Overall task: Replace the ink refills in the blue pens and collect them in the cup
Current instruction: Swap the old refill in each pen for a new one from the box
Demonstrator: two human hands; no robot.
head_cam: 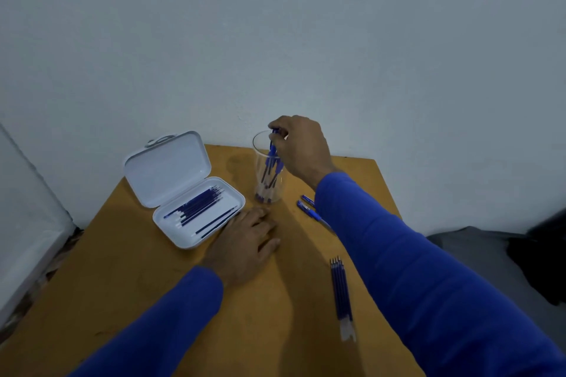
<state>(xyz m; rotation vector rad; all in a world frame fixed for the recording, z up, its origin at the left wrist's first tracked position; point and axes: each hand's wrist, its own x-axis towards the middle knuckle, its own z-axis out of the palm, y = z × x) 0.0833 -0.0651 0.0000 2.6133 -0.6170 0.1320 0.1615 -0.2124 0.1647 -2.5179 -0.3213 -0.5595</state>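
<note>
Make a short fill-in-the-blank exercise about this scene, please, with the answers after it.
1. The right hand holds a blue pen over the clear plastic ____.
2. The left hand rests flat on the yellow wooden ____.
3. The lid of the white plastic case of refills is ____.
4. A bundle of dark blue refills lies near the right ____.

Answers: cup; table; open; sleeve

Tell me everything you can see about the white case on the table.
The case is white, looks like plastic, with rounded corners, and lies open on the wooden table, on its left part. Its hinged lid stands tilted back toward the wall, with a small latch at its top edge. The shallow base holds a bundle of dark blue refills with pale ends, lying diagonally, one apart near the front rim. The left hand rests flat on the table beside its right corner; whether they touch is unclear.
</note>
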